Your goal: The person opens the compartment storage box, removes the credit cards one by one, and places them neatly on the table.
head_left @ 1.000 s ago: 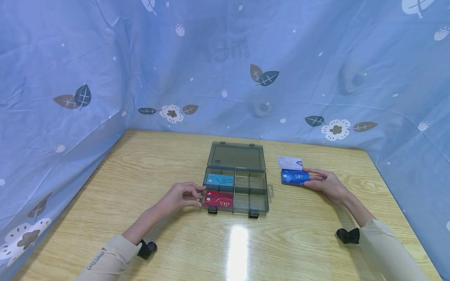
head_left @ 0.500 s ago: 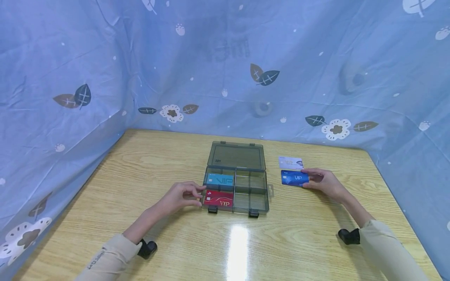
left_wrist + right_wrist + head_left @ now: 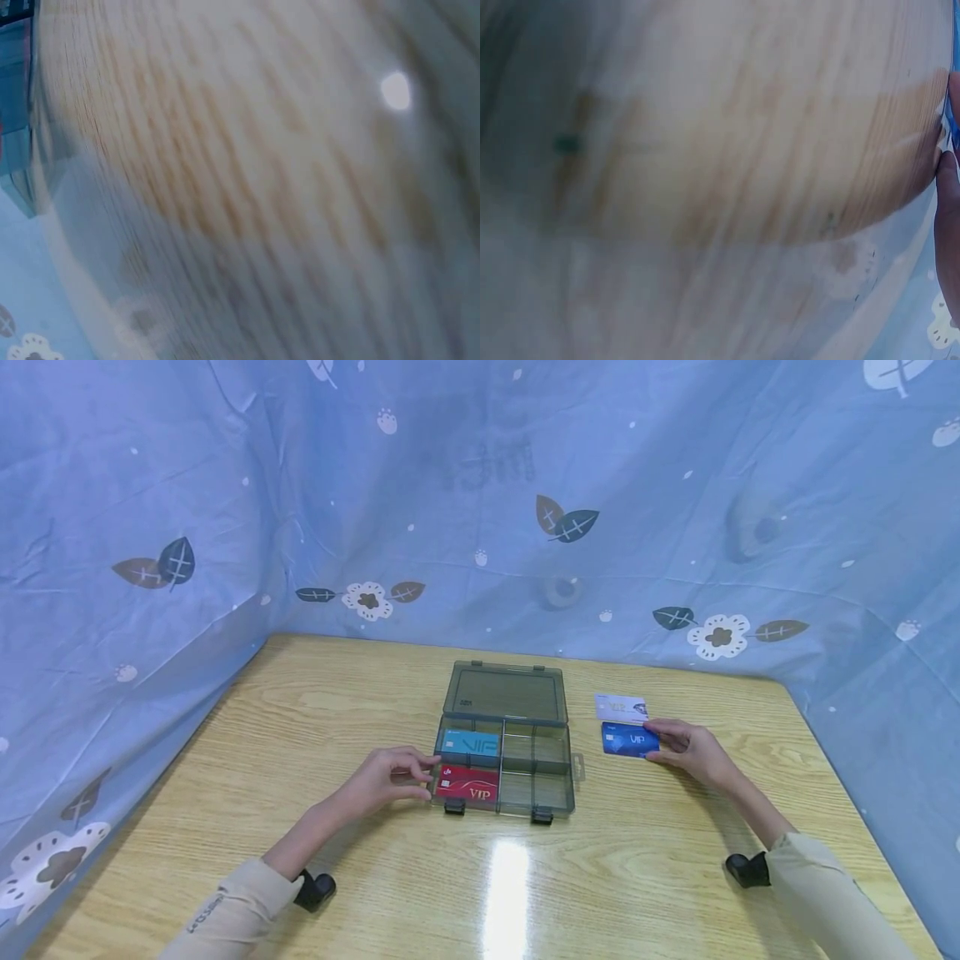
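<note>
In the head view a smoky clear divided box (image 3: 536, 793) lies with its lid (image 3: 507, 693) folded back. A teal VIP card (image 3: 470, 742) fills the rear left compartment, and a red VIP card (image 3: 467, 783) the front left one. My left hand (image 3: 386, 781) holds the box's left edge between curved fingers and thumb. To the right of the box, my right hand (image 3: 693, 753) pinches the right end of a blue VIP card (image 3: 628, 740). Just behind it lies a white VIP card (image 3: 619, 707). The right wrist view catches only fingertips (image 3: 948, 180) at its edge.
A wooden table (image 3: 360, 693) bears everything, with blue patterned cloth (image 3: 480, 510) hanging behind and at both sides. Two black latches (image 3: 541, 816) project from the box's front, and a hanging tab (image 3: 577, 767) from its right side.
My right fingers have drawn in on the blue card's right end, and the card has turned slightly. My left hand and the box look unmoved.
</note>
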A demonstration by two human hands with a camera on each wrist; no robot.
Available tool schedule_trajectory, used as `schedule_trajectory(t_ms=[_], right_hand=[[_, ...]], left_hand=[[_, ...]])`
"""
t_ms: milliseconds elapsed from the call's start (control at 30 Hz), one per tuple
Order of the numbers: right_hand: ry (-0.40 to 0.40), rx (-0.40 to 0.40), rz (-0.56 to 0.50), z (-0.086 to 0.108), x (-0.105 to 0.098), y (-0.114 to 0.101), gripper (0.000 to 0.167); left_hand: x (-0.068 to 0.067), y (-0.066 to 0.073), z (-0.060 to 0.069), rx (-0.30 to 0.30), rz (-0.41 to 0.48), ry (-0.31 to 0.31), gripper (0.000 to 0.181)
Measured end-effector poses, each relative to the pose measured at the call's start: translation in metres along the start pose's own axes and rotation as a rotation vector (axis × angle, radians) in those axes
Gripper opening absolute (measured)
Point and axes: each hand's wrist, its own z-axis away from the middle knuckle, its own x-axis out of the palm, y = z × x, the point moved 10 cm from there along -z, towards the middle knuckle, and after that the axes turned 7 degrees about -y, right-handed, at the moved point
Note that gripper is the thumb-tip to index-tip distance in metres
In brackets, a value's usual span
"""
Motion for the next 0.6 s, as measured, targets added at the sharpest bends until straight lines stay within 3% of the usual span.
schedule_trajectory(t_ms=[367,600], right_hand=[[-0.069,0.054,0.003,-0.0018,0.0019,0.0068,0.049],[-0.067,0.048,-0.01,-0.0019,0.0021,0.0071,0.05]], left_hand=[[0.0003,-0.0011,0.0004,0.008,0.001,0.001,0.012],[0.0002,-0.0012,0.0006,0.002,-0.002,0.003,0.012]])
